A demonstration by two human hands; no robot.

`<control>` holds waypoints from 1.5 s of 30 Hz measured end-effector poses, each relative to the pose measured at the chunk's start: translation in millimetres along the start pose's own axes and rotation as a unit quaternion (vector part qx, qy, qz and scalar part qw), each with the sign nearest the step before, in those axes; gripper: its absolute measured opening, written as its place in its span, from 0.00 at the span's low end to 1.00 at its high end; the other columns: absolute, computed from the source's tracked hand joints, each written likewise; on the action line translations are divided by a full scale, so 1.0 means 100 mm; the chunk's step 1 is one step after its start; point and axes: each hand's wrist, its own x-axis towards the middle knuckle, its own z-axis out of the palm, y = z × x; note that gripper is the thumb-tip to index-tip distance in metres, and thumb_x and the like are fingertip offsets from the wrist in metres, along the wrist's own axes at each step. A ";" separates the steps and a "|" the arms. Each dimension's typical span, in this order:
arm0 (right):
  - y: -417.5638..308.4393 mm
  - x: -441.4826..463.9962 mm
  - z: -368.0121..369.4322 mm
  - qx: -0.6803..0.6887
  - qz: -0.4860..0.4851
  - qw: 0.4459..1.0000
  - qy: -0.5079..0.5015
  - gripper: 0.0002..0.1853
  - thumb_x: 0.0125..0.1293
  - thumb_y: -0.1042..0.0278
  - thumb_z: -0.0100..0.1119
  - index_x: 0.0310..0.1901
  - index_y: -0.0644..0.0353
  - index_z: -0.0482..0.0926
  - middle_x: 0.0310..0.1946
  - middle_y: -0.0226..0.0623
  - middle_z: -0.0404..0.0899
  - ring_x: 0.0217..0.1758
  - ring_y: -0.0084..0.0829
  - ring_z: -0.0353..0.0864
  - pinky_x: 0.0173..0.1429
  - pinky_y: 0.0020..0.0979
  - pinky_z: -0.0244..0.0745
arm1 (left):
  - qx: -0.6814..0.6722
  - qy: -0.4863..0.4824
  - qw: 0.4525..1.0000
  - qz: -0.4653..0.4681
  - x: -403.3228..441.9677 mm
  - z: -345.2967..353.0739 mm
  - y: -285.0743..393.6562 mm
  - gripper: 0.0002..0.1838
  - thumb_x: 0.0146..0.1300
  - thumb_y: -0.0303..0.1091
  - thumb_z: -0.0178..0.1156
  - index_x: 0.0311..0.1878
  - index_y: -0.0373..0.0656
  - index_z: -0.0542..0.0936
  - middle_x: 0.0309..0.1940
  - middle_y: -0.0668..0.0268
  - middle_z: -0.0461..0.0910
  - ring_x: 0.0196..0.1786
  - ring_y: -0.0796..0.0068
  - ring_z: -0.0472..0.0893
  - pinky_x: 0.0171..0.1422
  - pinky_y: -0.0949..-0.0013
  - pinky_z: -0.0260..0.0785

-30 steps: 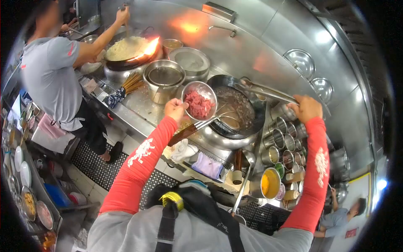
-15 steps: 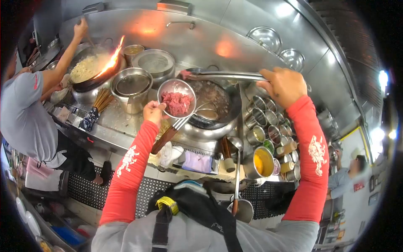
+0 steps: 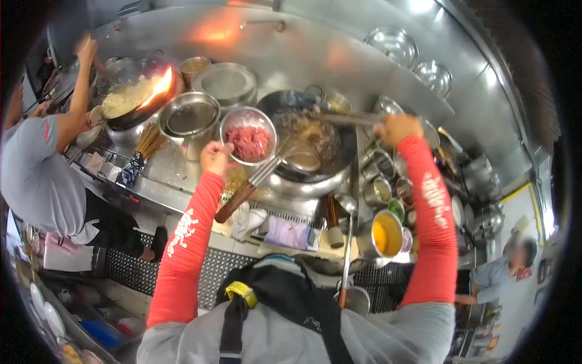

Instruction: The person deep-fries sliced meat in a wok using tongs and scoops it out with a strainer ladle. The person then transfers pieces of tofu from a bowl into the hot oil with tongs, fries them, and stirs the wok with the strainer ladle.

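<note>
My left hand (image 3: 216, 159) grips a metal bowl (image 3: 230, 119) by its rim, left of the wok. Slices of raw red meat (image 3: 248, 142) lie in the bowl. My right hand (image 3: 400, 128) is closed around metal tongs (image 3: 351, 119), which reach left over the wok (image 3: 276, 109). Motion blurs the tong tips, so I cannot tell what they hold. Dark bubbling liquid with some browned food (image 3: 312, 133) fills the wok. A wooden-handled utensil (image 3: 235, 203) rests across the wok's near-left edge, below the bowl.
A co-worker (image 3: 45, 164) at left tends another wok (image 3: 124, 100) with a tall flame. A pot with a strainer (image 3: 189, 115) stands between the woks. On the right are several metal containers (image 3: 379, 191) and a pot of yellow liquid (image 3: 385, 233). A ladle (image 3: 347, 255) hangs over the front edge.
The tongs, which had a piece of meat at their tips left of the wok's rim, have swung right and over the wok. The bowl has shifted slightly left and down.
</note>
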 end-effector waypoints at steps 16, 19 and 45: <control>-0.07 -0.45 -1.06 -0.046 -0.166 0.969 0.178 0.17 0.64 0.46 0.54 0.42 0.49 0.81 0.30 0.38 0.81 0.33 0.42 0.83 0.34 0.42 0.76 | 0.007 -0.032 0.999 -0.006 0.06 0.10 0.09 0.10 0.57 0.25 0.63 0.26 0.47 0.71 0.26 0.69 0.76 0.29 0.76 0.78 0.31 0.58 0.81; -0.20 -0.27 -0.88 -0.043 -0.096 0.994 0.041 0.18 0.62 0.45 0.56 0.42 0.48 0.83 0.34 0.39 0.83 0.37 0.42 0.84 0.38 0.42 0.78 | 0.007 -0.005 1.000 -0.022 0.09 0.05 0.05 0.10 0.55 0.24 0.63 0.27 0.47 0.71 0.26 0.69 0.74 0.31 0.73 0.79 0.31 0.55 0.82; -0.22 -0.46 -1.04 -0.051 -0.126 0.987 0.087 0.14 0.62 0.50 0.60 0.36 0.53 0.83 0.33 0.40 0.83 0.39 0.42 0.84 0.41 0.42 0.78 | 0.041 0.023 0.999 0.008 0.03 0.27 0.06 0.09 0.55 0.23 0.63 0.27 0.42 0.70 0.26 0.65 0.75 0.27 0.71 0.79 0.29 0.60 0.83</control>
